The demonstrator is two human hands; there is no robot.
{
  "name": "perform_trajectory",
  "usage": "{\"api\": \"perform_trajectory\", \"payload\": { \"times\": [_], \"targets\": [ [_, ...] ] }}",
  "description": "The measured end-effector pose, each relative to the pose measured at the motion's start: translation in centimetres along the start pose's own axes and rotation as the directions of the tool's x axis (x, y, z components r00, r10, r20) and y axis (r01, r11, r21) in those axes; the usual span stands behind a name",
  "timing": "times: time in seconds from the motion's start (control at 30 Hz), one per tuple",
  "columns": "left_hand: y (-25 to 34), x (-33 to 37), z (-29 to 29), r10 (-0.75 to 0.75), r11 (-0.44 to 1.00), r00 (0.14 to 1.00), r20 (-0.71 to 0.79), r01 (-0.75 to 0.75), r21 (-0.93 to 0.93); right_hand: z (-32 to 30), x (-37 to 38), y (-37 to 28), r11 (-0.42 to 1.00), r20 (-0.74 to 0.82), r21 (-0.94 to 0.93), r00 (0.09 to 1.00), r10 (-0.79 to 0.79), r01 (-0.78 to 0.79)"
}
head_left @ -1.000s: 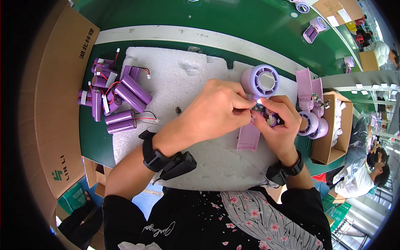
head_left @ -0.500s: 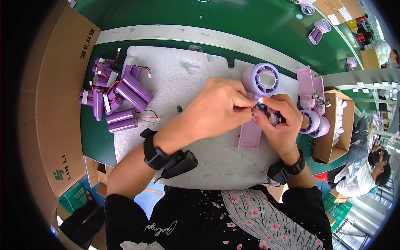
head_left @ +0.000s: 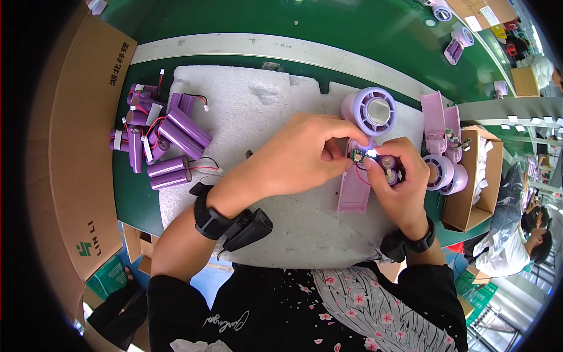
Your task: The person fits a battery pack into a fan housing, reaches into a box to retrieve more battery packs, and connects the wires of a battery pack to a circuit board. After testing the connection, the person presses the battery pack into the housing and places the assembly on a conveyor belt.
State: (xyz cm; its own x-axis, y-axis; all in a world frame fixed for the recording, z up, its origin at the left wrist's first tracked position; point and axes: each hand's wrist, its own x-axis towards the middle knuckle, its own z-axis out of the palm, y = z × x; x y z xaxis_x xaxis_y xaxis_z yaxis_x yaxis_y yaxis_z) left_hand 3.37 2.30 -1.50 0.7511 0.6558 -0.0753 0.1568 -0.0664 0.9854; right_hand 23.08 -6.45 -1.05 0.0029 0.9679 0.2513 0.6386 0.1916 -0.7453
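A small green circuit board [head_left: 357, 156] with a bright white light at one end sits between my hands. My left hand [head_left: 305, 155] has its thumb and forefinger curled at the board's left end, gripping it. The thumb and forefinger of my right hand [head_left: 403, 185] pinch its lit end. A purple battery pack [head_left: 388, 166] with metal ends lies in my right palm, partly hidden by the fingers. Just beyond stands a round lilac fan head [head_left: 370, 111]. A pink handle shell [head_left: 353, 193] extends below the board, and a red wire [head_left: 362, 174] loops over it.
White foam sheet [head_left: 234, 129] covers the green bench. Several purple battery packs [head_left: 179, 138] with wires lie at left beside a tall cardboard box [head_left: 82, 152]. At right are pink shells [head_left: 434, 123], more fan heads [head_left: 438, 172] and an open carton [head_left: 492, 185]. Other people sit farther right.
My left thumb and forefinger have spread from a tight pinch, uncovering the circuit board. Its white light now shows more fully. My right hand has shifted slightly.
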Motion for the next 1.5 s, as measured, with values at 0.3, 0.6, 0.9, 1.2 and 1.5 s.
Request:
{"api": "perform_trajectory", "payload": {
  "times": [0.3,0.6,0.9,1.2,1.5],
  "targets": [
    [0.1,0.0,0.0,-0.027,1.0,0.999,0.034,0.027,0.01,-0.1,0.1,0.1,0.999,0.035,-0.022,0.999,-0.039,0.039],
    [-0.1,0.0,0.0,0.008,1.0,1.0,0.024,-0.008,-0.006,0.1,0.0,0.0,0.997,0.008,-0.047,0.998,-0.057,0.057],
    [-0.2,0.0,0.5,-0.038,0.999,0.999,-0.025,0.038,0.003,0.4,-0.1,-0.1,0.996,-0.017,-0.078,0.999,-0.051,0.05],
    [0.0,0.2,0.9,0.168,0.969,0.982,-0.087,-0.148,0.196,-0.1,0.2,-0.2,0.994,0.022,-0.105,0.999,0.037,-0.035],
    [-0.5,0.1,0.8,0.26,0.941,0.96,-0.104,-0.228,0.25,-2.6,0.5,-1.2,0.884,0.401,0.167,0.849,0.345,-0.437]
  ]
}}
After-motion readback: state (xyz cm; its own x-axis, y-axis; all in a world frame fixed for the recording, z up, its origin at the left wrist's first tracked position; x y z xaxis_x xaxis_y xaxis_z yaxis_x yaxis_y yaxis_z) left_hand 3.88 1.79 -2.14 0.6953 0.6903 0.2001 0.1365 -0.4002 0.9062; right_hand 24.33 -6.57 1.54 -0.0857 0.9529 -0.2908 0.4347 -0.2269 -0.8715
